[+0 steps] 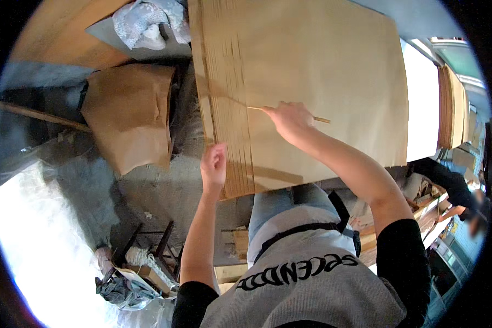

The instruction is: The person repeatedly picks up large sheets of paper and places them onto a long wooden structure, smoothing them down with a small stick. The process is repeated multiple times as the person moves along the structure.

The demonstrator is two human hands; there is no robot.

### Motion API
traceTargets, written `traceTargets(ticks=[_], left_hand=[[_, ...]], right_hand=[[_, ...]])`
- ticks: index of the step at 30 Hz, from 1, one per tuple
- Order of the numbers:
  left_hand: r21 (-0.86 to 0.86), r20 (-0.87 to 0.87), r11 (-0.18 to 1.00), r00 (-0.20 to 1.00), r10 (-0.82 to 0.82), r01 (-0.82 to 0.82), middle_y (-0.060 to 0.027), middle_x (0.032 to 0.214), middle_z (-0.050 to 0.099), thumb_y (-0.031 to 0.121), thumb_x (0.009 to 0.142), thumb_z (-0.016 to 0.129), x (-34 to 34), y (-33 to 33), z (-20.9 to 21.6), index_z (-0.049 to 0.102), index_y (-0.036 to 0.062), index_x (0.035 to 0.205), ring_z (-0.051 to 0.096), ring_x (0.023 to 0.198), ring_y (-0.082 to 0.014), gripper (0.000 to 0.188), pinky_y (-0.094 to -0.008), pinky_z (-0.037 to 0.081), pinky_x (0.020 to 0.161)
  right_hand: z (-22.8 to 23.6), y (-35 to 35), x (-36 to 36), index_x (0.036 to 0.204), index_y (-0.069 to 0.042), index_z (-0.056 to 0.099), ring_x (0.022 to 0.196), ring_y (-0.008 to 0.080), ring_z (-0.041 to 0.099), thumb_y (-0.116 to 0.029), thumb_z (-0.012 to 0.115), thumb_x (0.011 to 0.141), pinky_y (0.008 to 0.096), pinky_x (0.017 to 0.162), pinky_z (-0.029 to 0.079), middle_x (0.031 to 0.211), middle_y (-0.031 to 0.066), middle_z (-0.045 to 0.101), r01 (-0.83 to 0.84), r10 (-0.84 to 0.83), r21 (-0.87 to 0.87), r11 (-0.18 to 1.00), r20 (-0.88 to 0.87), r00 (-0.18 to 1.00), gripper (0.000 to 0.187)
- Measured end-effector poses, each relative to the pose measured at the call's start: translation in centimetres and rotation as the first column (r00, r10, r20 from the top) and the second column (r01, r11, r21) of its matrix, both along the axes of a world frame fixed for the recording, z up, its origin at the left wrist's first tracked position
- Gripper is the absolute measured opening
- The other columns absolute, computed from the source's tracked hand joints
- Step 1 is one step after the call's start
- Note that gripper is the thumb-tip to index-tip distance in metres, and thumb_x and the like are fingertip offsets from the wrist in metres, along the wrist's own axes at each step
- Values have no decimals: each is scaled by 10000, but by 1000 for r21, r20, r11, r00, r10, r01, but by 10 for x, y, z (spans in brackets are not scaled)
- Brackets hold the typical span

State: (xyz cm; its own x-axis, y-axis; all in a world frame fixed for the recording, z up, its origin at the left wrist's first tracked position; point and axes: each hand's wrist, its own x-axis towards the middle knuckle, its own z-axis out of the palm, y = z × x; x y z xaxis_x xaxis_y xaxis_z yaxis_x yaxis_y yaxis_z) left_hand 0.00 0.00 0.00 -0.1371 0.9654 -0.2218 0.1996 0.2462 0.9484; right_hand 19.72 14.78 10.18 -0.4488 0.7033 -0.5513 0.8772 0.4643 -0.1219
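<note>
A large tan sheet [322,71] of thin wood or card lies flat across the upper middle of the view, its left part ruled with close parallel lines. The right hand [291,120] rests on the sheet near its middle, fingers closed around a thin stick [320,119]; the stick lies nearly level, one end poking out to the left of the fist, the other to the right. The left hand [214,164] sits at the sheet's lower left edge, fingers curled loosely against the lined strip; whether it pinches the edge or only presses it cannot be told.

Left of the sheet a brown paper bag [128,112] stands open and creased, box-shaped, plain with no label visible. Above it a grey board [134,46] carries a crumpled white cloth [147,22]. Behind both, a curved wooden panel [54,38] fills the upper left corner. To the right of the sheet is a bright white surface [421,104], and beyond it a stack of tan sheets [451,106] stood on edge. At lower left, dark wooden frame legs [147,251] stand on a grey floor [158,191] beside scraps of cloth. Another person's dark sleeve [448,183] shows at the right edge.
</note>
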Motion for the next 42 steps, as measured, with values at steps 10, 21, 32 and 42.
traceTargets(ticks=[10,21,32,42], left_hand=[[-224,-169,971,985,45,-83,-57,740,587,103,701,678,34,7,-6,533,20,884,583,688,-129,247,-263,484,615],[-234,-445,968,895,-22,-92,-84,704,600,133,643,690,52,5,7,540,35,788,594,648,-209,231,-323,475,602],[-142,-146,975,978,152,-172,-32,784,549,-18,743,590,40,-12,1,503,26,869,551,723,-113,160,-257,491,628],[-277,261,939,925,278,-204,-41,884,515,-7,786,547,46,-13,-3,472,34,949,530,787,-114,184,-284,507,690]], right_hand=[[-2,-47,8,766,-80,646,760,253,618,-76,563,693,376,578,497,786,105,621,-68,71,43,997,-72,995,111],[-6,-60,-2,730,-78,661,759,257,625,-88,573,686,381,572,503,752,105,633,-111,116,64,992,-95,989,99],[-10,-67,11,717,-78,658,719,240,632,-98,558,699,366,550,507,739,105,639,-154,155,23,988,-85,984,104],[3,-67,13,726,-78,658,725,244,633,-87,558,698,358,536,506,741,99,634,-138,138,-26,990,-5,990,105]])
